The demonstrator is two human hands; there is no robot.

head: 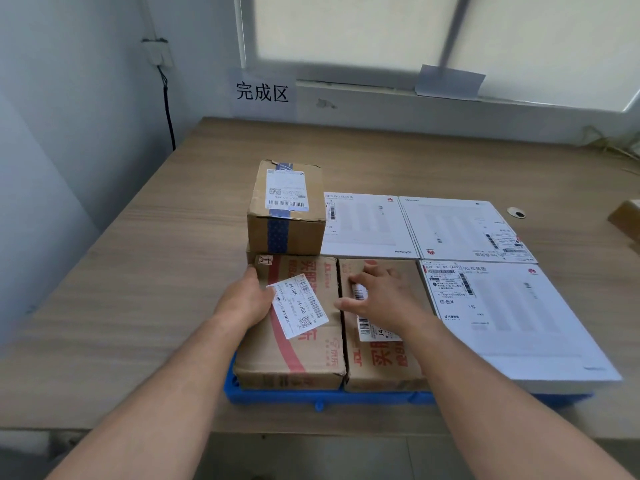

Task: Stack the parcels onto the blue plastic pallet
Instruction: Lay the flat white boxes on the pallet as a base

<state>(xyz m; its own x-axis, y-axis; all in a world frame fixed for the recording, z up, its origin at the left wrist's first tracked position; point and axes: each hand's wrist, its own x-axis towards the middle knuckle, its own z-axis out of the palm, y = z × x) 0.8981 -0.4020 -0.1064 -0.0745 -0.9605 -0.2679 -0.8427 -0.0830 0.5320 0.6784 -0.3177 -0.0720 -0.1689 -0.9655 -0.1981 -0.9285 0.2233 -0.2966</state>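
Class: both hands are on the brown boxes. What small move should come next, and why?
Probably push the left box right, against the right box: a dark gap shows between them, the left hand sits at its outer edge and the right hand rests flat on the other.

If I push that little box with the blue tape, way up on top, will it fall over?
Probably it would slide before tipping: the little box looks nearly cube-shaped and sits flat. Its cardboard seems stiff but a bit dented, so it may give slightly when squeezed.
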